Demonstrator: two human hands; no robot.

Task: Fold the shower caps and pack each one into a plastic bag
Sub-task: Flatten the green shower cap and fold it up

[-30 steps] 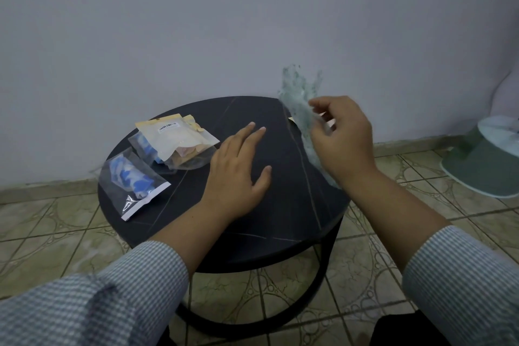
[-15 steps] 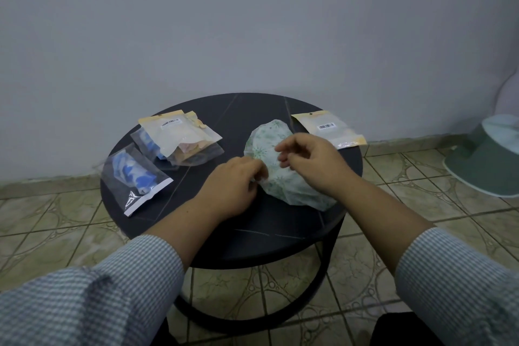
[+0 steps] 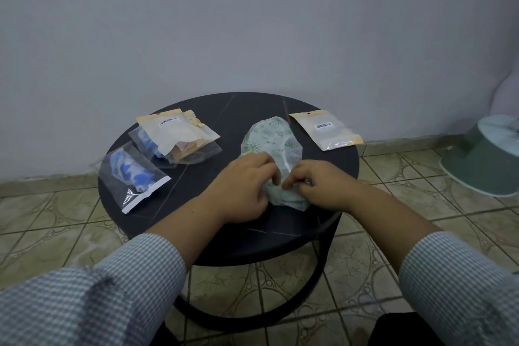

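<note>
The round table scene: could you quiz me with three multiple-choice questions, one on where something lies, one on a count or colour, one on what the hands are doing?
1. Where does the empty bag with the barcode lie?
A. right of the shower cap
B. under the table
C. on the floor

2. What colour is the print on the shower cap?
A. red
B. green
C. black

3. What are the two hands doing?
A. resting in the lap
B. lifting a bag
C. pinching the cap's near edge

Answers: 1 A, it lies on the table right of the cap. 2 B, green flowers show on white. 3 C, the left hand and right hand curl fingers on the cap.
</note>
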